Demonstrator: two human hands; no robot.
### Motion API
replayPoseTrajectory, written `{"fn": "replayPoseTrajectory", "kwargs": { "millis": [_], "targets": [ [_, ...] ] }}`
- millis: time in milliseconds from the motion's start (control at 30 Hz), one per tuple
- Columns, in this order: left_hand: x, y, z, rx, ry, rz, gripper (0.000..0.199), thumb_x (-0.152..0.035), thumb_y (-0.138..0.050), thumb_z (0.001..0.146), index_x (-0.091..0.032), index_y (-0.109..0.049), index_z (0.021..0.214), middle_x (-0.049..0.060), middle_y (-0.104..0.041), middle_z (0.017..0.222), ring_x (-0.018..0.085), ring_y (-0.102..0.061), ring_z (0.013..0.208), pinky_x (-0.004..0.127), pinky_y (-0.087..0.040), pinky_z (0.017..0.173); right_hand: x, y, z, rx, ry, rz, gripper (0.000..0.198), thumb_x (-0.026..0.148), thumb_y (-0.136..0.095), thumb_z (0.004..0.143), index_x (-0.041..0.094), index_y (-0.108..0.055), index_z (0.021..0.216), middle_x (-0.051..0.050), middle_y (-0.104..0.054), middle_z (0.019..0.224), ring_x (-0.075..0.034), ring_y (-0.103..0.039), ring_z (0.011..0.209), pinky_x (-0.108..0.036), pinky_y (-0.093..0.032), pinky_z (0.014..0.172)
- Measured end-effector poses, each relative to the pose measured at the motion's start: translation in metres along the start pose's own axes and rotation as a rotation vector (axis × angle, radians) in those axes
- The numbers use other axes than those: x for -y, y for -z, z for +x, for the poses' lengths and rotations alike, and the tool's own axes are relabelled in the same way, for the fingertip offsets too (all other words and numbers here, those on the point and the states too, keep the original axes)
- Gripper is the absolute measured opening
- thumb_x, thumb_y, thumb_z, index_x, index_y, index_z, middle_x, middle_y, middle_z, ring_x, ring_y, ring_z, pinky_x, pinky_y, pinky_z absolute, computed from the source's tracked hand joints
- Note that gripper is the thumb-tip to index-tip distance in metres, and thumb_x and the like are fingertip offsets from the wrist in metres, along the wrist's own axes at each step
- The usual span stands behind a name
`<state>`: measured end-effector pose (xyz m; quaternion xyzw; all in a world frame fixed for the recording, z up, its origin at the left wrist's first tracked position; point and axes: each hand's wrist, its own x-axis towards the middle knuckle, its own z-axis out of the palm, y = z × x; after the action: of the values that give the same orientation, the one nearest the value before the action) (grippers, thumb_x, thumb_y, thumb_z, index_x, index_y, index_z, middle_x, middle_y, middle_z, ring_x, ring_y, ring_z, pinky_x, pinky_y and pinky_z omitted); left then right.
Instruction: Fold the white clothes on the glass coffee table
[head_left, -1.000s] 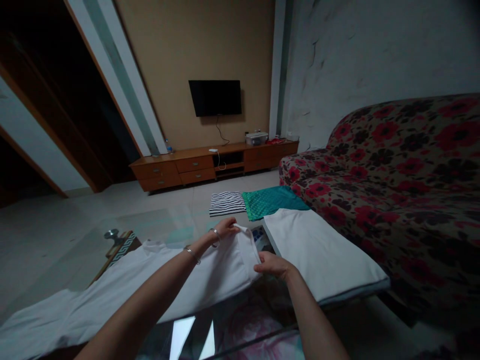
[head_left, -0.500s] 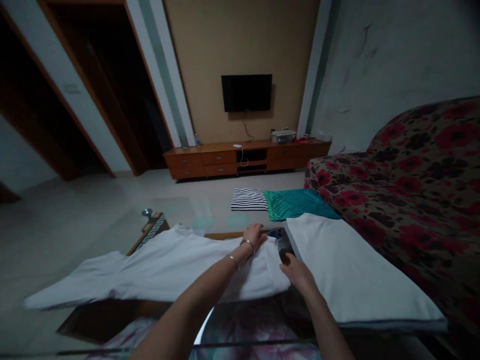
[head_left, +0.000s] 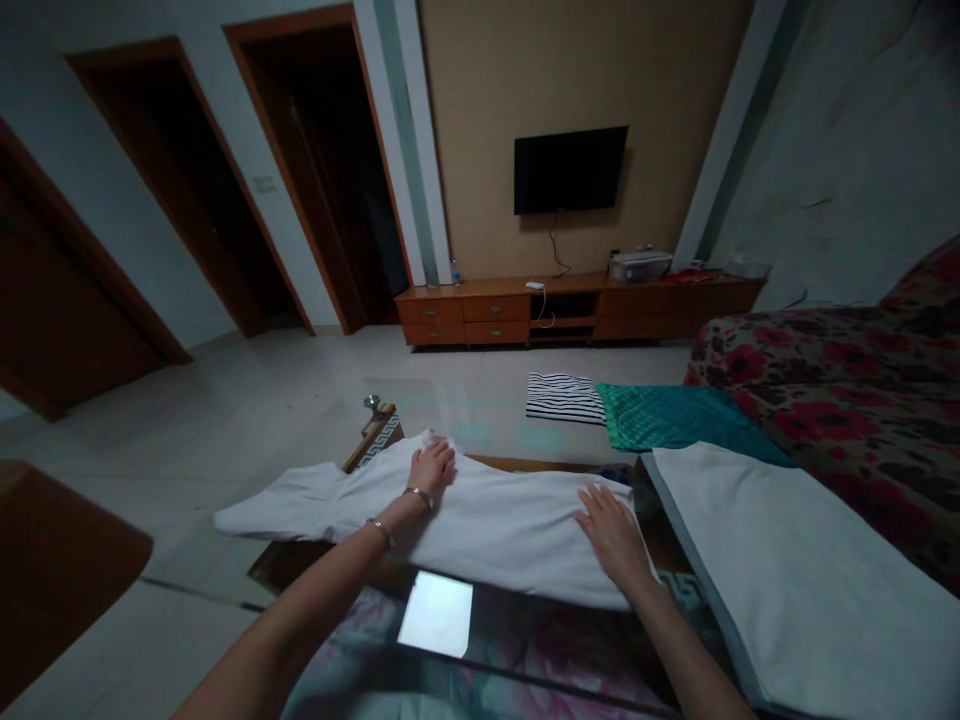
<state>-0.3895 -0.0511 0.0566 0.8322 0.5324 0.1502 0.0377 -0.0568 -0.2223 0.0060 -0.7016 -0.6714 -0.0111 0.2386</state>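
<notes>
A white long-sleeved shirt (head_left: 502, 525) lies stretched sideways across the glass-topped coffee table, one sleeve reaching out to the left. My left hand (head_left: 433, 468) rests flat on its upper part near the collar, fingers loosely spread. Toward the shirt's right end, my right hand (head_left: 609, 530) lies palm down on the cloth with its fingers apart. Right of that hand, beyond a strip of table, is a large white cloth-covered pad (head_left: 810, 580).
Beyond the table lie a folded striped cloth (head_left: 564, 398) and a folded green cloth (head_left: 682, 415). A flowered sofa (head_left: 825, 370) stands at right. A low wooden TV cabinet (head_left: 495, 318) lines the far wall under a television (head_left: 570, 172). A brown rounded object (head_left: 67, 560) is at left.
My left hand has moved left along the shirt toward the collar. My right hand has come from the shirt's right edge onto the cloth and opened flat. The view has turned left.
</notes>
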Motion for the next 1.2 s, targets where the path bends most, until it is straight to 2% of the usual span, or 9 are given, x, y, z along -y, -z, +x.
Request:
{"fn": "replayPoseTrajectory", "kwargs": {
  "millis": [167,400,533,733,900,967,1033,1133,1200],
  "targets": [
    [0.062,0.001,-0.011,0.051,0.075,0.082,0.053,-0.043,-0.041,0.092,-0.02,-0.04,0.139,0.015,-0.028,0.152,0.03,-0.023,0.141,0.059,-0.019,0.109,-0.021,-0.018,-0.012,-0.011,0.026,-0.178,0.05,0.042,-0.031,0.095,0.015,-0.054,0.129,-0.012,-0.047,0.141,-0.029,-0.035,0.135,-0.046,-0.032,0.104],
    [0.083,0.018,-0.026,0.081,0.042,0.061,0.059,-0.039,-0.038,0.093,-0.017,-0.027,0.147,0.014,-0.025,0.154,0.022,-0.023,0.142,0.045,-0.024,0.112,-0.038,-0.016,-0.035,-0.039,0.082,-0.297,0.057,0.048,-0.025,0.093,0.014,-0.053,0.129,-0.014,-0.048,0.14,-0.031,-0.04,0.132,-0.047,-0.04,0.098],
    [0.109,0.038,-0.072,0.049,0.066,0.062,0.052,-0.033,-0.033,0.094,-0.017,-0.034,0.144,0.013,-0.027,0.153,0.024,-0.019,0.143,0.051,-0.017,0.113,-0.027,-0.009,-0.035,-0.038,0.075,-0.316,0.054,0.047,-0.026,0.091,0.017,-0.059,0.121,-0.017,-0.055,0.131,-0.033,-0.047,0.126,-0.048,-0.043,0.094],
    [0.163,0.042,-0.134,0.085,0.128,0.18,0.054,-0.046,-0.036,0.093,-0.023,-0.04,0.141,0.008,-0.028,0.153,0.026,-0.022,0.142,0.054,-0.016,0.112,-0.006,-0.011,-0.046,-0.032,0.065,-0.35,0.056,0.05,-0.026,0.09,0.016,-0.056,0.123,-0.016,-0.054,0.132,-0.032,-0.045,0.127,-0.048,-0.042,0.096],
    [0.15,0.049,-0.138,0.105,0.216,0.202,0.049,-0.039,-0.041,0.092,-0.02,-0.046,0.137,0.01,-0.032,0.151,0.029,-0.024,0.141,0.057,-0.018,0.111,-0.009,0.023,-0.042,0.078,0.014,-0.353,0.048,0.048,-0.033,0.088,0.016,-0.066,0.1,-0.019,-0.066,0.106,-0.033,-0.059,0.107,-0.046,-0.045,0.09],
    [0.124,0.051,-0.129,0.102,0.24,0.185,0.046,-0.032,-0.045,0.089,-0.018,-0.05,0.132,0.013,-0.033,0.151,0.031,-0.023,0.141,0.061,-0.018,0.109,0.021,0.034,-0.01,0.127,-0.007,-0.361,0.039,0.042,-0.038,0.087,0.017,-0.068,0.092,-0.019,-0.067,0.097,-0.033,-0.06,0.1,-0.046,-0.044,0.088],
    [0.095,0.049,-0.119,0.083,0.177,0.121,0.046,-0.03,-0.047,0.087,-0.018,-0.052,0.131,0.012,-0.031,0.151,0.03,-0.021,0.142,0.061,-0.016,0.11,0.076,0.029,0.037,0.148,0.01,-0.319,0.034,0.034,-0.041,0.087,0.014,-0.068,0.095,-0.019,-0.066,0.102,-0.032,-0.058,0.102,-0.045,-0.041,0.091],
    [0.063,0.038,-0.11,0.12,0.047,-0.007,0.048,-0.036,-0.049,0.087,-0.019,-0.051,0.133,0.011,-0.029,0.153,0.029,-0.021,0.142,0.059,-0.018,0.112,0.182,-0.009,0.114,0.269,0.163,-0.037,0.035,0.032,-0.046,0.087,0.013,-0.064,0.11,-0.015,-0.065,0.112,-0.028,-0.055,0.108,-0.039,-0.039,0.096],
    [0.057,0.027,-0.11,0.161,0.033,-0.055,0.051,-0.039,-0.048,0.088,-0.021,-0.049,0.135,0.011,-0.029,0.152,0.03,-0.022,0.142,0.06,-0.019,0.111,0.246,-0.045,0.155,0.315,0.168,0.142,0.041,0.037,-0.051,0.087,0.012,-0.06,0.118,-0.016,-0.062,0.118,-0.028,-0.053,0.113,-0.039,-0.037,0.099]
  ]
}}
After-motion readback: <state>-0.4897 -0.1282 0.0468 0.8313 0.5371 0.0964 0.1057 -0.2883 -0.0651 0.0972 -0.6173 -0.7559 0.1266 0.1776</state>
